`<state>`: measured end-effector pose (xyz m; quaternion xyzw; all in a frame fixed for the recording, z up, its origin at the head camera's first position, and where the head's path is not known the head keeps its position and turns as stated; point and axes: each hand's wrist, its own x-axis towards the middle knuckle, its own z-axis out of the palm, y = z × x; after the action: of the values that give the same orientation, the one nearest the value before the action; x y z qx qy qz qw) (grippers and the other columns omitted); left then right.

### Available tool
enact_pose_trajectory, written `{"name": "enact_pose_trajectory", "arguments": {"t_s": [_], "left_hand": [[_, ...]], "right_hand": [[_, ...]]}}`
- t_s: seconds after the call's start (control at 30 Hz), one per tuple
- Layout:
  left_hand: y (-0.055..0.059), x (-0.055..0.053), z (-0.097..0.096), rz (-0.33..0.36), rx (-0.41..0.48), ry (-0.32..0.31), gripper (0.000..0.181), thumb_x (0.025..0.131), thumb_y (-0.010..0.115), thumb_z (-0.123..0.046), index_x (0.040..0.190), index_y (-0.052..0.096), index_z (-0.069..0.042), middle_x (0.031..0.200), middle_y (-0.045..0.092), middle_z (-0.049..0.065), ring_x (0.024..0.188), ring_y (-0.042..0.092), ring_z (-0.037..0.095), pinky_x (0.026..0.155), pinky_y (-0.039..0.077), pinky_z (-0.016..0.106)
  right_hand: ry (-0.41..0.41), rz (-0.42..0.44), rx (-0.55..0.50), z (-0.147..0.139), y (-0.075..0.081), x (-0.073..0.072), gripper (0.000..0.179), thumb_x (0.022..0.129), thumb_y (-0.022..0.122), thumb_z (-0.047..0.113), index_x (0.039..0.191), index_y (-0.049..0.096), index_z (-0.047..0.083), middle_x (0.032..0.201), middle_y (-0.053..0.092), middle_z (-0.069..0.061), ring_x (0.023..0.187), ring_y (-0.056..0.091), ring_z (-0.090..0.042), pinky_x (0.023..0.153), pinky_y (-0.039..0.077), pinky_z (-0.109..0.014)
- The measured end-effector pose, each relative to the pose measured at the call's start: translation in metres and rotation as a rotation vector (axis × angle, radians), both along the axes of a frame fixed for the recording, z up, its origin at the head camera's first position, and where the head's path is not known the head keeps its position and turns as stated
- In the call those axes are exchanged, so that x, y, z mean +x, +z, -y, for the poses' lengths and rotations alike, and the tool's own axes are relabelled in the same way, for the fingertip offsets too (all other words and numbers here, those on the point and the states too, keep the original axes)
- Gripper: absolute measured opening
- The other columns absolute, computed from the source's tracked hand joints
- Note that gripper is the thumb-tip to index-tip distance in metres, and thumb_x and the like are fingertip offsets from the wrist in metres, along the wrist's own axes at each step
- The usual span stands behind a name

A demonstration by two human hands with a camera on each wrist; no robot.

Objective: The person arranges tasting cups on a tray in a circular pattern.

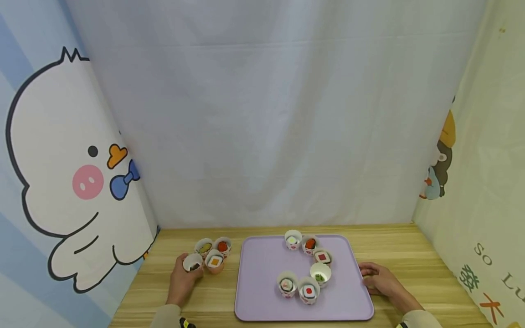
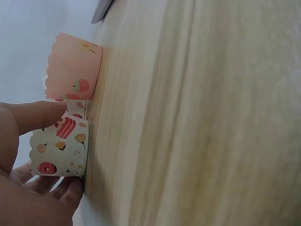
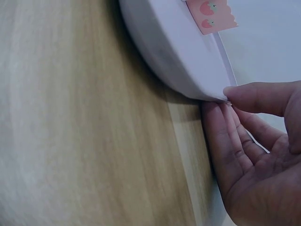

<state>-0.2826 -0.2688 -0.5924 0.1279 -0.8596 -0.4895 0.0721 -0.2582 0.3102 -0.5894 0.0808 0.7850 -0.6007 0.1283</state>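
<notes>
My left hand [image 1: 185,279] holds a white paper baking cup [image 1: 193,262] with a dark piece inside, left of the tray. In the left wrist view the thumb and fingers reach round this patterned cup [image 2: 60,148], whose base is at the table. Close beside it stand a pink cup [image 1: 215,262] with a white-and-orange sushi-like piece, a cup with a yellowish piece [image 1: 203,247], and a cup with a red-topped piece [image 1: 223,246]. At the lilac tray's [image 1: 258,273] right edge, my right hand [image 1: 379,279] pinches the rim, thumb on top and fingers beneath.
Several paper cups stand on the tray in a curved row, from a cup with a pale green piece [image 1: 293,240] at the back to a cup with a pinkish roll [image 1: 287,284] in front. Printed curtains [image 1: 262,136] enclose the wooden table [image 1: 205,310] at back and sides.
</notes>
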Motion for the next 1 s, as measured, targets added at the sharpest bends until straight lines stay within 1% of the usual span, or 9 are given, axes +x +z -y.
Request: {"name": "enact_pose_trajectory", "arguments": {"t_s": [0.2,0.4,0.57,0.67,0.83,0.9,1.0], "left_hand": [[0.003,0.002,-0.001,-0.017,-0.027,0.019,0.069,0.078,0.071,-0.011,0.137,0.038,0.004,0.132,0.053,0.030,0.120,0.052,0.041,0.100,0.040,0.051],[0.002,0.003,0.001,-0.021,-0.024,0.026,0.069,0.079,0.073,-0.014,0.137,0.040,0.004,0.133,0.053,0.031,0.122,0.051,0.042,0.103,0.039,0.053],[0.004,0.008,0.005,-0.022,-0.027,0.054,0.068,0.081,0.073,-0.017,0.137,0.040,0.003,0.133,0.053,0.030,0.122,0.051,0.042,0.103,0.039,0.053],[0.009,0.010,0.007,-0.022,-0.017,0.060,0.067,0.082,0.072,-0.017,0.138,0.039,0.002,0.133,0.053,0.029,0.122,0.051,0.040,0.102,0.040,0.053],[0.021,0.015,0.009,-0.041,-0.003,0.060,0.066,0.083,0.071,-0.017,0.139,0.040,-0.001,0.133,0.055,0.026,0.121,0.052,0.037,0.100,0.041,0.049],[0.028,0.017,0.008,-0.051,-0.010,0.058,0.065,0.084,0.072,-0.017,0.139,0.041,-0.001,0.132,0.056,0.026,0.121,0.053,0.037,0.099,0.042,0.048],[0.038,0.019,0.005,-0.053,-0.029,0.037,0.066,0.084,0.073,-0.021,0.140,0.042,-0.003,0.132,0.057,0.026,0.120,0.055,0.037,0.097,0.045,0.047]], "right_hand": [[0.007,-0.008,0.001,0.001,0.002,0.002,0.058,0.079,0.061,-0.007,0.135,0.046,-0.011,0.101,0.058,-0.005,0.086,0.059,-0.015,0.071,0.057,-0.035],[-0.006,-0.005,-0.012,0.002,0.003,0.002,0.057,0.080,0.061,-0.008,0.135,0.046,-0.011,0.102,0.057,-0.005,0.085,0.060,-0.016,0.071,0.057,-0.037],[-0.003,-0.013,-0.019,0.001,0.001,0.002,0.059,0.079,0.062,-0.008,0.135,0.045,-0.011,0.101,0.058,-0.005,0.085,0.061,-0.016,0.071,0.057,-0.036],[-0.006,-0.014,-0.017,0.001,0.001,0.001,0.058,0.079,0.062,-0.008,0.135,0.046,-0.011,0.101,0.058,-0.004,0.085,0.060,-0.016,0.071,0.057,-0.036],[-0.011,-0.011,-0.012,0.001,0.000,0.001,0.057,0.079,0.061,-0.008,0.134,0.046,-0.011,0.100,0.058,-0.004,0.084,0.060,-0.016,0.070,0.057,-0.036],[-0.015,-0.006,-0.014,0.001,-0.001,0.000,0.058,0.078,0.061,-0.008,0.134,0.046,-0.010,0.100,0.058,-0.004,0.084,0.060,-0.016,0.070,0.057,-0.036],[-0.020,-0.001,-0.015,0.001,-0.001,0.000,0.058,0.079,0.062,-0.008,0.134,0.047,-0.010,0.100,0.058,-0.004,0.084,0.060,-0.016,0.070,0.057,-0.036]]}}
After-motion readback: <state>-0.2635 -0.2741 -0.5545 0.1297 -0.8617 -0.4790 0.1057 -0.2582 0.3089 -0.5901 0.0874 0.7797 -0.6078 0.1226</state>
